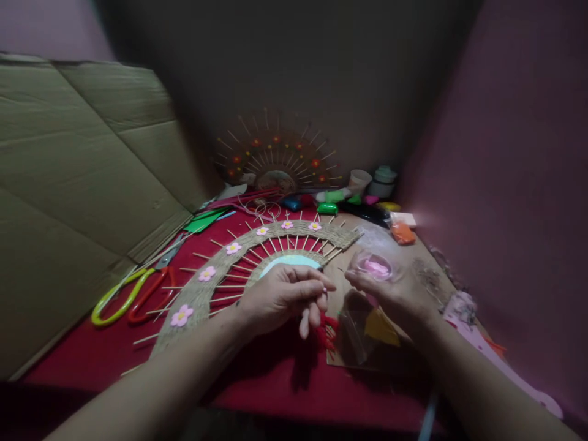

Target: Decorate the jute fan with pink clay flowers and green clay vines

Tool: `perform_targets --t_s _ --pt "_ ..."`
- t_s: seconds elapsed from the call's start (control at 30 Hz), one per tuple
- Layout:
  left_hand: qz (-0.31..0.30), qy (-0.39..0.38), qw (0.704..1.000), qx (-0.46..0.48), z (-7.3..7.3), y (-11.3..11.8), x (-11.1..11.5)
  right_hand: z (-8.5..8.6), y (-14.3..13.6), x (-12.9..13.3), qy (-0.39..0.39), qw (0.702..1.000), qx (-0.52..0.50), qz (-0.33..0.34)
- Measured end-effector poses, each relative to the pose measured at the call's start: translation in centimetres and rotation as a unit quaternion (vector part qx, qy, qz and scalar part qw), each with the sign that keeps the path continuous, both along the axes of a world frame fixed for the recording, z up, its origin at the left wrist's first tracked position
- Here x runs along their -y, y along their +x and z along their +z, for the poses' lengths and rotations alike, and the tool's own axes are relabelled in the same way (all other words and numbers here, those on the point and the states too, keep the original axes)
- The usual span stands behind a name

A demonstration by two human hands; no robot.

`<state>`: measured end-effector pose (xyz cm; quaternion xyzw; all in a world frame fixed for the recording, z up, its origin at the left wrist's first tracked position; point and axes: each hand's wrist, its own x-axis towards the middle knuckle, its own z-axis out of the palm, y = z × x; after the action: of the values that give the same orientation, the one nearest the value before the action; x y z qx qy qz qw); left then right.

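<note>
My left hand (pixel 287 297) is over the right part of a woven fan-shaped piece (pixel 220 251) made of sticks and tan cord, with pink flowers along its band. Its thumb and index finger pinch a small pink bit (pixel 324 290), likely soft clay; the other fingers hang loosely curled. My right hand (pixel 397 300) is a short gap away, its fingers round a small clear container (pixel 356 262) with pink clay (pixel 375 268) inside. The hand hides much of the container. A pale blue half-disc (pixel 289 262) forms the fan's centre, partly behind my left hand.
Scissors (pixel 164 262) with yellow and red handles lie left beside a tall cardboard sheet (pixel 82 171). At the back stand a second stick fan (pixel 275 156), a cup (pixel 359 181) and a lidded jar (pixel 383 182). Coloured packets, including an orange one (pixel 403 233), lie nearby. A board (pixel 337 355) lies right.
</note>
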<state>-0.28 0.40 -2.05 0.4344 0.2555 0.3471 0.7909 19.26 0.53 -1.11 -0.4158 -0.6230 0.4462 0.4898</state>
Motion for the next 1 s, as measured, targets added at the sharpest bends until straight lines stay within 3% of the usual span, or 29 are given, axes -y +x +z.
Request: perform_targets --t_s 0.3,0.5,0.63,0.77,1.0 --pt "-0.072 -0.007 0.997 0.003 -0.4 -0.1 0.5 0.1 0.0 0.2 -0.038 0.998 -0.010 -0.058" --pt "-0.118 0.009 0.990 0.079 -0.2 0.4 0.9 -0.2 0.1 0.3 -0.071 0.995 -0.018 -0.063" --pt "-0.165 -0.012 0.986 0.032 0.3 0.0 1.3 0.1 -0.1 0.4 -0.059 0.995 -0.007 -0.084" --pt "-0.137 -0.010 0.989 -0.046 0.6 -0.6 1.4 0.1 -0.1 0.3 -0.051 0.995 0.010 -0.088" --pt "-0.124 0.022 0.989 -0.080 0.6 -0.5 1.2 -0.1 -0.1 0.2 -0.070 0.994 -0.001 -0.086"
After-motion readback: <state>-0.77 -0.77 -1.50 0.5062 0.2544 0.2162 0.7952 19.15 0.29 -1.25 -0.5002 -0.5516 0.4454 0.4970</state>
